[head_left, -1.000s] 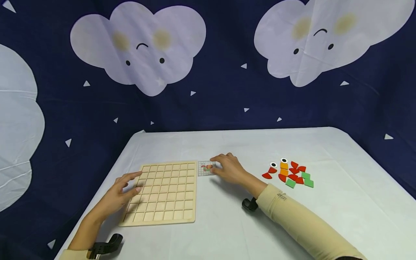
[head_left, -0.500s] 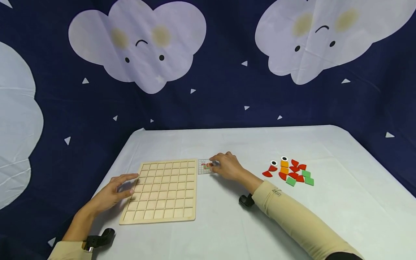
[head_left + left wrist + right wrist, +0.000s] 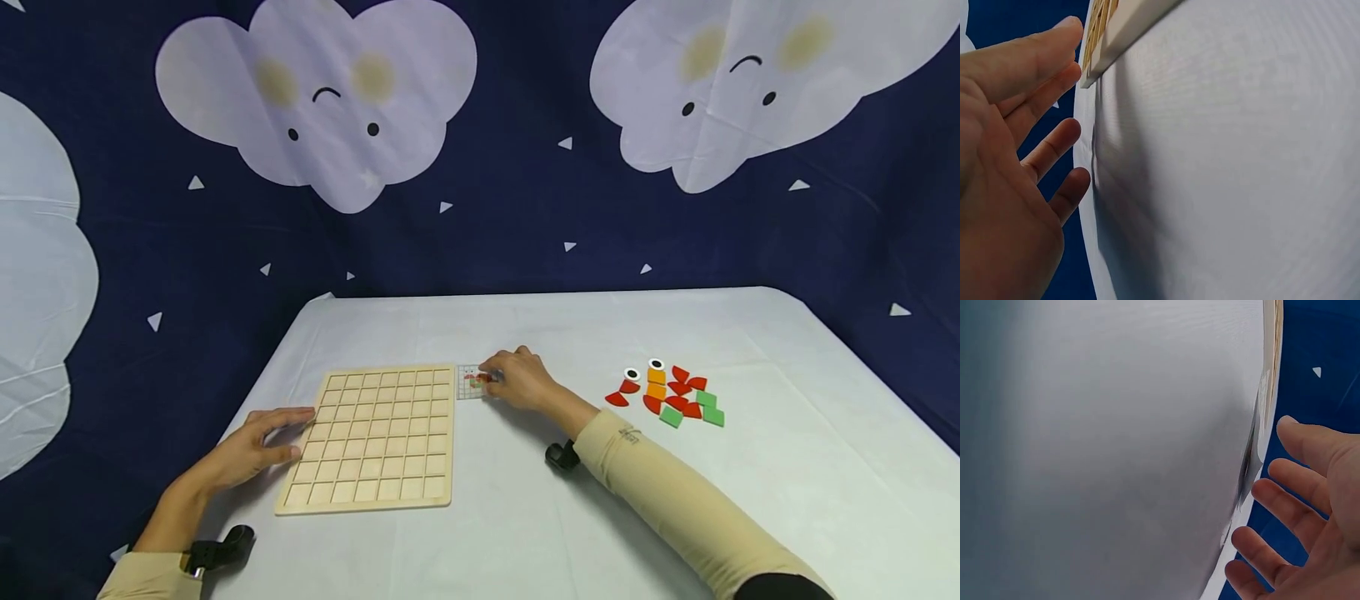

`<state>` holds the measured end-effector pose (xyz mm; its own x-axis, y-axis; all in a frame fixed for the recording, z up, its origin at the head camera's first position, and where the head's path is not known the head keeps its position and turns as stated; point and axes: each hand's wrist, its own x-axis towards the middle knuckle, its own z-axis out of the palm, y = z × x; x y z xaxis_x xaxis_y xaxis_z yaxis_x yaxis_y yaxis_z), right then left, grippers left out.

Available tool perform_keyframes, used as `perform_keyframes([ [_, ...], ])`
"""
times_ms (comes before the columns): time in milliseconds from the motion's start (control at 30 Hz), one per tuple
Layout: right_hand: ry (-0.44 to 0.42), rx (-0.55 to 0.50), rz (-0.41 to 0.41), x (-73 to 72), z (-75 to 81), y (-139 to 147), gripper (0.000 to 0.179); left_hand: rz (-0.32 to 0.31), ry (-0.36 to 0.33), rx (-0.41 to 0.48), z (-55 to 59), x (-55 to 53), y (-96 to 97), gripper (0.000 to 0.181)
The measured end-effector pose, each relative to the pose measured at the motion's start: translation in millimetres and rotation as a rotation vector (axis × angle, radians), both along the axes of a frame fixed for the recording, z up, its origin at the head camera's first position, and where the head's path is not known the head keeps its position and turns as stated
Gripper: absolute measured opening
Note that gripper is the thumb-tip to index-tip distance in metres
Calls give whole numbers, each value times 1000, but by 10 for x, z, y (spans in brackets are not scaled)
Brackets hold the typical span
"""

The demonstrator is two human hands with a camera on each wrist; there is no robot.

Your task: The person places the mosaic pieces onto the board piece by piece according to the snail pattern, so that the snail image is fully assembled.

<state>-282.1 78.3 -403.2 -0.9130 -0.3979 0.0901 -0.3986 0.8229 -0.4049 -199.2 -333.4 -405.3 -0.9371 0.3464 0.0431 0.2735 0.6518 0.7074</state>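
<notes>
A pale wooden grid board point(image 3: 375, 442) lies on the white table. My left hand point(image 3: 247, 450) is at its left edge, fingertips right at the rim and thumb apart from the fingers. In the left wrist view the fingers of my left hand point(image 3: 1029, 125) are extended beside the board's corner point(image 3: 1116, 37). Against the board's right side lies a small clear card point(image 3: 468, 383) with a coloured picture on a grid. My right hand point(image 3: 521, 379) reaches over the card's right part and hides some of it. The right wrist view shows my right hand point(image 3: 1310, 512) with spread, relaxed fingers.
To the right lie loose flat pieces: red quarter-circle pieces point(image 3: 677, 402), orange squares point(image 3: 656, 383), green squares point(image 3: 706, 399) and two white pieces with black eye dots point(image 3: 632, 375). A dark blue curtain point(image 3: 517, 242) with clouds hangs behind the table point(image 3: 525, 517).
My left hand has drawn back leftward from over the board to its left edge. My right hand has shifted slightly left over the card. The head view has tilted a little.
</notes>
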Motion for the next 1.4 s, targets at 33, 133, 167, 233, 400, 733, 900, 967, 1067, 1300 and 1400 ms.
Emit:
perform_keyframes([
  [33, -2, 5, 4, -6, 2, -7, 36, 4, -7, -9, -1, 1, -3, 52],
  [133, -5, 22, 10, -20, 9, -29, 35, -11, 16, -37, -14, 1, -11, 50],
  [167, -4, 27, 11, -24, 10, -36, 34, -15, 27, -47, -21, 1, -15, 50],
  [233, -5, 32, 9, -29, 16, -46, 33, -24, 55, -69, -34, 1, -26, 49],
  [400, -13, 46, -5, -45, 12, -62, 33, -33, 78, -73, -64, -5, -62, 48],
  [733, 5, 98, -7, -79, -20, -73, 29, -52, 84, -62, -64, -10, -104, 47],
  [900, 14, 128, 5, -75, -16, -50, 28, -47, 80, -55, -79, -11, -101, 49],
  [967, 11, 135, 5, -71, -11, -29, 28, -39, 74, -60, -88, -12, -90, 50],
  [1067, 0, 143, 7, -68, 0, 14, 29, -31, 76, -73, -89, -9, -61, 51],
  [1300, 1, 131, 22, -60, 13, 182, 30, -36, 61, -61, -60, 6, 87, 49],
  [1400, 2, 131, 30, -54, 7, 281, 30, -37, 31, -41, -56, 4, 188, 48],
])
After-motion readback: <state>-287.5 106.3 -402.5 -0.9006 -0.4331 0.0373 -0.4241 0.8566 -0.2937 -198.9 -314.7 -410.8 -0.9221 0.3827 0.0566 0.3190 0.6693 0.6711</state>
